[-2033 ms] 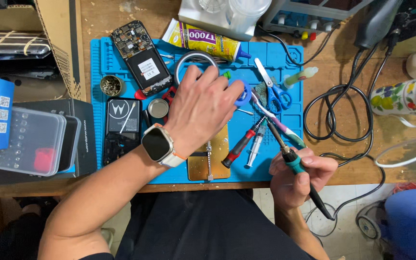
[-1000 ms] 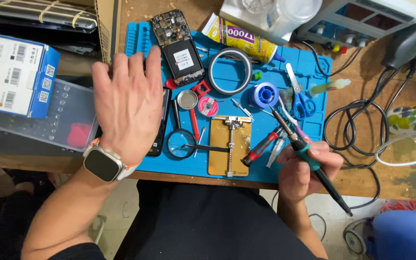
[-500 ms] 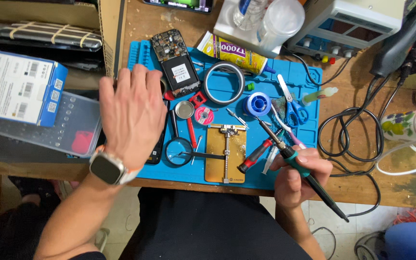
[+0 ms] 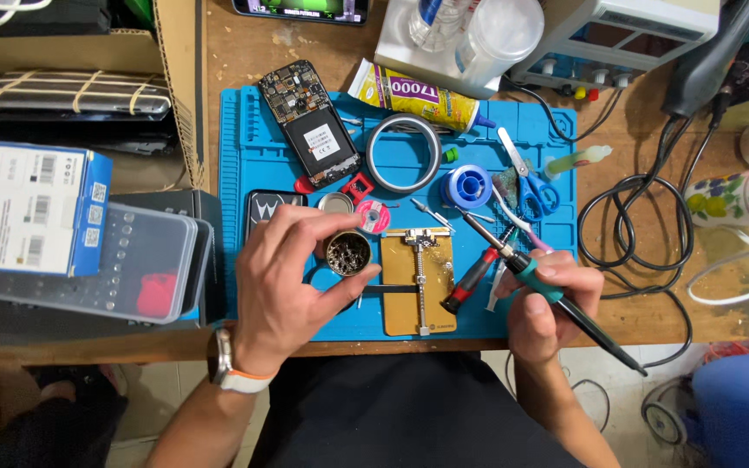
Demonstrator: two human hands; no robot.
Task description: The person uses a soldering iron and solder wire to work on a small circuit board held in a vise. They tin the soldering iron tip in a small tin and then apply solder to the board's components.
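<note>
My left hand (image 4: 292,282) grips a small round tin of brass wool (image 4: 348,253) between thumb and fingers, just above the blue work mat (image 4: 244,156). My right hand (image 4: 548,303) holds a soldering iron (image 4: 556,295) with a teal grip, its tip pointing up and left toward a blue solder spool (image 4: 466,186). Between the hands lies a tan board holder (image 4: 420,282). An opened phone (image 4: 309,121) with bare circuit board rests at the mat's upper left.
A tape ring (image 4: 403,152), glue tube (image 4: 413,91), blue scissors (image 4: 526,178), red-handled screwdriver (image 4: 470,279) and pink wick reel (image 4: 373,215) lie on the mat. A clear parts case (image 4: 123,264) under a blue box (image 4: 23,204) sits left. Black cables (image 4: 635,234) and a mug (image 4: 734,195) are at right.
My left hand, which lay flat over the left side of the mat, has come right and now grips the brass wool tin. The soldering iron has barely moved.
</note>
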